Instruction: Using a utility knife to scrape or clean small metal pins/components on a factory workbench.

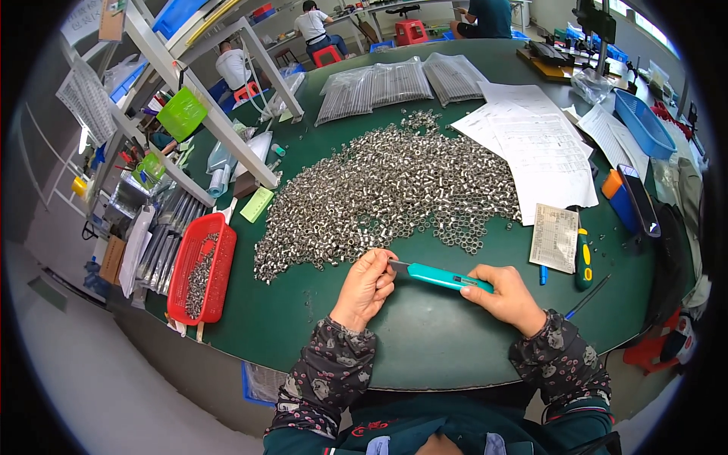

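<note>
My right hand (506, 297) is wrapped round the teal handle of a utility knife (438, 276), with the thumb on top of it. The knife's blade points left, and its tip meets the fingertips of my left hand (365, 288). Those fingers are pinched together on something small that is mostly hidden, so I cannot make it out. Just beyond both hands spreads a large heap of small metal rings (379, 189) on the green table (425, 349). The rings at the heap's right lie in a single layer.
A red basket (226, 265) of metal parts stands at the left edge. Bagged metal rods (398, 82) lie at the back. Papers (542, 144), a yellow-green-handled tool (583, 262), a phone (637, 199) and a blue tray (643, 125) are on the right. A shelf frame (212, 121) rises at left.
</note>
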A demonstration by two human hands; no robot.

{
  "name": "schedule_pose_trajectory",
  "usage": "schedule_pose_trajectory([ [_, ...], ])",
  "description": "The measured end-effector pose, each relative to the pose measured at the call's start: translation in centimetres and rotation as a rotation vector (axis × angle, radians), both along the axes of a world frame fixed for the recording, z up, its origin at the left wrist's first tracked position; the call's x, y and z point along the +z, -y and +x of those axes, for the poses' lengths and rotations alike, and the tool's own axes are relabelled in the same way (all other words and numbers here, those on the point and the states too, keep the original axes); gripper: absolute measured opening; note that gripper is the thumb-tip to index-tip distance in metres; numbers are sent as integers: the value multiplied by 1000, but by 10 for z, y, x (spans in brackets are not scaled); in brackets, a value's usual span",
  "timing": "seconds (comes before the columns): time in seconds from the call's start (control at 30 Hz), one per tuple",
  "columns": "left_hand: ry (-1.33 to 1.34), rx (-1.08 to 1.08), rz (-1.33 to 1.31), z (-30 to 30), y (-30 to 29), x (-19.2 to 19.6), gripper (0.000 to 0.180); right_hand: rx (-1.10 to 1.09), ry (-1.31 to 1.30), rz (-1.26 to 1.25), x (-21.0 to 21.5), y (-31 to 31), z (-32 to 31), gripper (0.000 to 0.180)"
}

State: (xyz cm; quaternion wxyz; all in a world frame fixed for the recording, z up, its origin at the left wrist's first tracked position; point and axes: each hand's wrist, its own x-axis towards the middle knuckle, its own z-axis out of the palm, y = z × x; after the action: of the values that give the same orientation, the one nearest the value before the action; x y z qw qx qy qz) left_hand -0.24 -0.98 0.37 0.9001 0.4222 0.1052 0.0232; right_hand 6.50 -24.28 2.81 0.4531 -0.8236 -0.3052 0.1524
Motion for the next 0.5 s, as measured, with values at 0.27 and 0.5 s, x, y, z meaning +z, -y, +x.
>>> schedule_pose_trajectory([
  [0.27, -65, 10, 132, -1, 0, 1, 21, -6, 186, -14, -5, 1, 1, 29],
  [0.5, -41, 29, 58, -1, -2, 6, 21, -79, 201, 140, 0, 1, 2, 25],
])
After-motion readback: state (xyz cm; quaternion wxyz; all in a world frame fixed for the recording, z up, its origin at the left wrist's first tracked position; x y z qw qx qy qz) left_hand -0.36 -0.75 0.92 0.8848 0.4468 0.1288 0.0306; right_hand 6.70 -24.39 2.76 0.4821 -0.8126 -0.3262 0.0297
